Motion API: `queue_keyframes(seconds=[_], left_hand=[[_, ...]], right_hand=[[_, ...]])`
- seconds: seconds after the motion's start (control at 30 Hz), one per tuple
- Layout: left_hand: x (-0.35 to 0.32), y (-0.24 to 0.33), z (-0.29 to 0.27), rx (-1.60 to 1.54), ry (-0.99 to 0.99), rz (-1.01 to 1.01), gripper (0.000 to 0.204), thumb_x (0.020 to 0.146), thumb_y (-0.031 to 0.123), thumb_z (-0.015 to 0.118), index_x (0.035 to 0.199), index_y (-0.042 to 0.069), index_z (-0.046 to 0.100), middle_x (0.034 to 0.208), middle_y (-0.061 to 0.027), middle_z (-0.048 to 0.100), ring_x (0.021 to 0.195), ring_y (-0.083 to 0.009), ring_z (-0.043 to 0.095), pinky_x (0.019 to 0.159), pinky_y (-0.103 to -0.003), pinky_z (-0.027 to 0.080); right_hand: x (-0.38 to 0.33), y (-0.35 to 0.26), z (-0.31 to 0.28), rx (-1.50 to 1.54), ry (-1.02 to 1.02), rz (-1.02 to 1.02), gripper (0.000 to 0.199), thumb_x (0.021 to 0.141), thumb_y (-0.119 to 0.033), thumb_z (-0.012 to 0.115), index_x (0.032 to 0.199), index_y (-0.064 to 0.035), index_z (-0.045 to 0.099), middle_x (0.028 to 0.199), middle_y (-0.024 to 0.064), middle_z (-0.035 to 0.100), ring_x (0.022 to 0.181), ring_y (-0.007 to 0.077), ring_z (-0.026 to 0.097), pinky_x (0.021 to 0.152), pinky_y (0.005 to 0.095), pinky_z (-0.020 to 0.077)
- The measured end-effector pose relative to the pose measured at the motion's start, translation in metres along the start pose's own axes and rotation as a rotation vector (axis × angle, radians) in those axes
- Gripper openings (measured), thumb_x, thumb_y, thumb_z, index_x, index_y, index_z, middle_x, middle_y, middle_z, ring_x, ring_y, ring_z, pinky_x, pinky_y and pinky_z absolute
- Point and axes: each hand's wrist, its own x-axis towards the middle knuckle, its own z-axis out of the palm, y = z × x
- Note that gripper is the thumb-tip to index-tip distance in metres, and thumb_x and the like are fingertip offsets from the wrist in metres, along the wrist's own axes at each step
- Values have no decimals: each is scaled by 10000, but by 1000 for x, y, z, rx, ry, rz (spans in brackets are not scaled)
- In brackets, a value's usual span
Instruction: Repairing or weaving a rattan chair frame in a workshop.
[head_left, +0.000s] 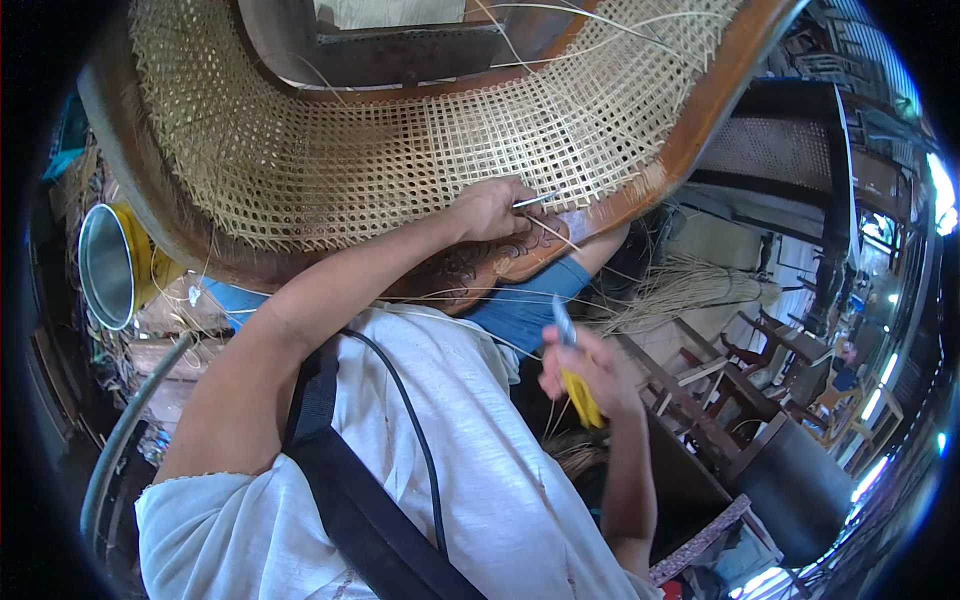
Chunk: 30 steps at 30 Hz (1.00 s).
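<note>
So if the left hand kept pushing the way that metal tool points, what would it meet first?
Probably the woven cane panel: the left hand holds a thin metal tool whose tip already lies at the weave by the wooden frame.

Count: one cane-woven chair seat (400, 150), two hands, one yellow-handled cutter (575, 385), one thin metal awl (535, 200), one metal pot (108, 265).

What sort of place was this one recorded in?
Probably a furniture repair or cane-weaving workshop. The left hand works a thin metal tool at the woven cane seat of a curved wooden chair frame, a bundle of loose pale cane strands lies nearby, and bare wooden chair frames stand at the right.
</note>
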Motion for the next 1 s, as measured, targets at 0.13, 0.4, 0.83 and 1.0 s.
queue_keyframes(seconds=[0.13,0.4,0.83,1.0], left_hand=[[1,-2,-1,-18,-45,-62,215,788,229,714,989,155,694,995,-115,631,983,-302,618,843,-399,500],[2,2,-1,19,-48,-57,205,853,275,627,1006,148,679,973,-99,636,966,-291,624,820,-409,510],[2,5,-8,49,-96,72,177,849,252,659,947,105,652,964,-107,641,921,-306,628,779,-405,500],[13,0,-13,-8,-247,-38,180,815,248,672,906,94,647,789,-138,665,765,-296,650,724,-406,503]], right_hand=[[84,-7,6,159,135,-32,318,923,-85,572,1221,-1,503,1079,128,593,965,233,638,810,379,547],[125,-36,-4,211,190,187,312,920,-129,563,1205,-29,486,1044,135,584,980,295,628,800,526,564],[132,-11,-2,559,158,3,109,931,-157,582,956,-61,538,771,59,561,654,184,590,539,360,526],[98,-4,-2,289,400,-149,166,910,-135,609,1047,-59,554,795,72,575,688,189,607,558,354,507]])
